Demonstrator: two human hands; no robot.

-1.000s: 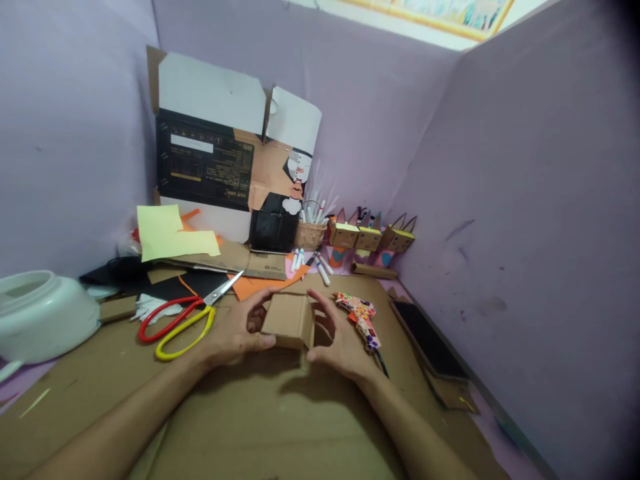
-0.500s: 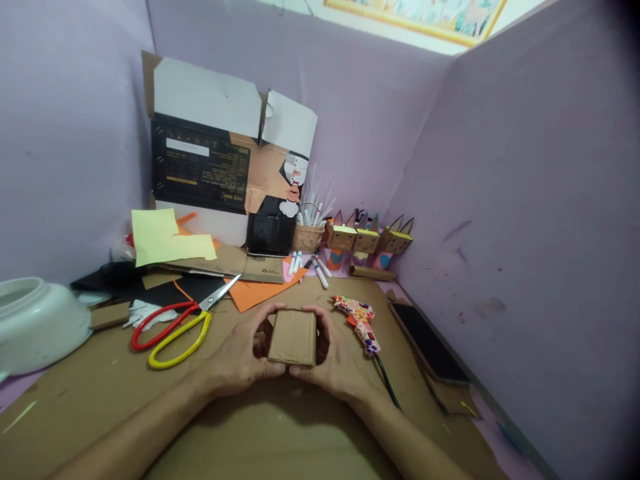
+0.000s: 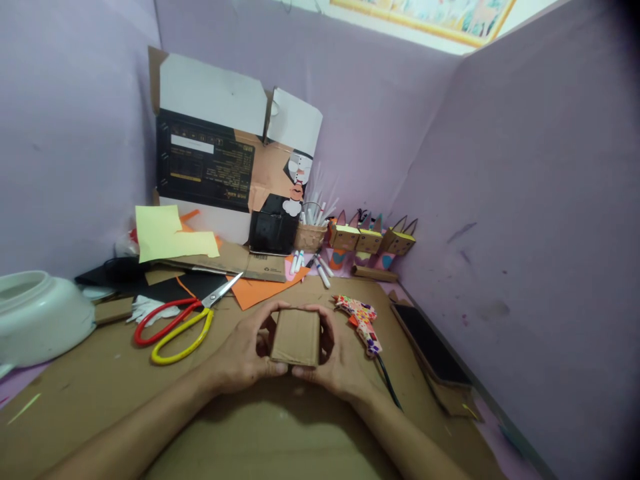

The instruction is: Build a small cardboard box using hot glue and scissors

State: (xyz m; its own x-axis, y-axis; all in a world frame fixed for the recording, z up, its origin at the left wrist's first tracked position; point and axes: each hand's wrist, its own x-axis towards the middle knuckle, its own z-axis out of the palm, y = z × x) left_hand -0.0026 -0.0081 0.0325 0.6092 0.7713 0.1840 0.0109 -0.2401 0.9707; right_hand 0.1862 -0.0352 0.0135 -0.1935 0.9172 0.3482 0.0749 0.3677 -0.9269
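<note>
Between both hands is a small cardboard box (image 3: 296,337), its plain brown top facing me. My left hand (image 3: 246,348) curls round its left side, thumb at the near edge and fingers at the far edge. My right hand (image 3: 336,353) grips the right side in the same way. The box's underside is hidden. To the right lies a glue gun (image 3: 361,319) with a colourful patterned body and a black cord. On the left rest large scissors (image 3: 193,320), partly open, with one red and one yellow handle.
A white pot (image 3: 43,320) stands at the left. Behind are a flattened printed carton (image 3: 210,160), orange paper (image 3: 255,291), a basket of glue sticks and markers (image 3: 311,237), and eared cardboard figures (image 3: 370,241). A phone (image 3: 433,347) lies by the right wall.
The hands keep the same grip on the cardboard box. The whole view has shifted slightly, so the surroundings appear a little further right.
</note>
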